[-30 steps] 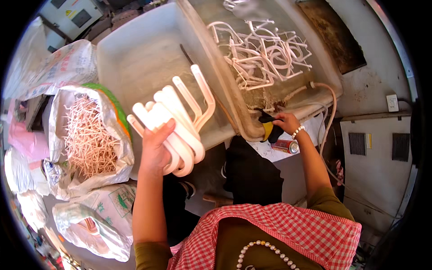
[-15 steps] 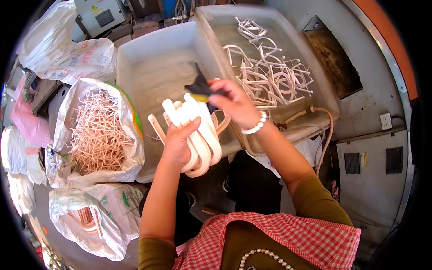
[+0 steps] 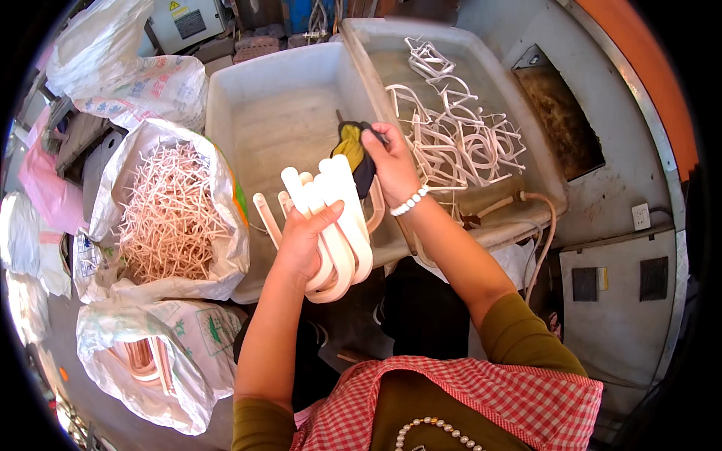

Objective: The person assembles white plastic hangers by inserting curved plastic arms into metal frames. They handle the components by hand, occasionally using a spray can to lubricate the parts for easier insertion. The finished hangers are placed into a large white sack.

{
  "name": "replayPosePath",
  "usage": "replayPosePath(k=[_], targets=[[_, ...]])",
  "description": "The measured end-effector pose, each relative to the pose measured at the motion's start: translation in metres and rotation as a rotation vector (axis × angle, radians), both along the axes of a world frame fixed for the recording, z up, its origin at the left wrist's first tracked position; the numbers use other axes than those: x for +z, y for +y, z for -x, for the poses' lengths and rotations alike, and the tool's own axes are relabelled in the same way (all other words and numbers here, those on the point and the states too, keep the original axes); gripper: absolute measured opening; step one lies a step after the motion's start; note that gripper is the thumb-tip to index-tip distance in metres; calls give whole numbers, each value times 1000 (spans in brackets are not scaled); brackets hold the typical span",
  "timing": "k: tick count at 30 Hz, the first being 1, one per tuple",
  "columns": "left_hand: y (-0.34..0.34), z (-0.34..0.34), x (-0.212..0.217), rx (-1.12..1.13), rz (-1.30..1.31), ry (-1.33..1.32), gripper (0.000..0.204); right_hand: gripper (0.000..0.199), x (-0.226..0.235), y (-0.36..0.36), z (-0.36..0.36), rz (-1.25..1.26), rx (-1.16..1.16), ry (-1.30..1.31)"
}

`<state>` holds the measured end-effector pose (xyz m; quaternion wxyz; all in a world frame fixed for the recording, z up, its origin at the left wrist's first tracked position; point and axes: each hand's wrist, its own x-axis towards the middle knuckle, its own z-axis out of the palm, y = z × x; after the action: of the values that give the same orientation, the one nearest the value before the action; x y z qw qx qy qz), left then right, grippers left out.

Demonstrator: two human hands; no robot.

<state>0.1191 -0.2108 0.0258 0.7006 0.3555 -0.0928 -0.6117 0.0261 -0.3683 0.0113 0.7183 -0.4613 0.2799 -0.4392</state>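
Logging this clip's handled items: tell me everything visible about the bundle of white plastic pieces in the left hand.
The bundle of white plastic pieces is a stack of smooth, glossy U-shaped parts, curved ends down and prongs pointing up. The left hand grips it over the empty grey tub. The right hand presses a yellow-and-black tool against its prong tips.

Bright daylight floods the scene, glaring off the white sacks (image 3: 120,52) at upper left (nearly washed out), while straight edges bow toward the black fisheye rim.
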Motion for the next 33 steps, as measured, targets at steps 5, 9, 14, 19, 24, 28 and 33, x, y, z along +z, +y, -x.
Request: replayPosePath(k=[5, 9, 14, 19, 24, 28, 33], targets=[[7, -3, 4, 51, -11, -14, 36, 16, 39, 32, 23, 322, 242, 291], [9, -3, -1, 47, -17, -43, 36, 16, 27, 45, 25, 932, 210, 499], [14, -6, 0, -8, -70, -145, 37, 9, 23, 40, 12, 974, 74, 679], [12, 3, 1, -48, -48, -117, 39, 11, -16, -32, 37, 963, -176, 820], [18, -4, -1, 4, -23, -49, 44, 17, -28, -47, 127, 749, -310, 830], [21, -6, -2, -12, -3, -22, 48, 20, -30, -25, 195, 695, -402, 968], [18, -3, -4, 12, -1, -66, 48, 14, -89, 5, 252, 661, -407, 1235]])
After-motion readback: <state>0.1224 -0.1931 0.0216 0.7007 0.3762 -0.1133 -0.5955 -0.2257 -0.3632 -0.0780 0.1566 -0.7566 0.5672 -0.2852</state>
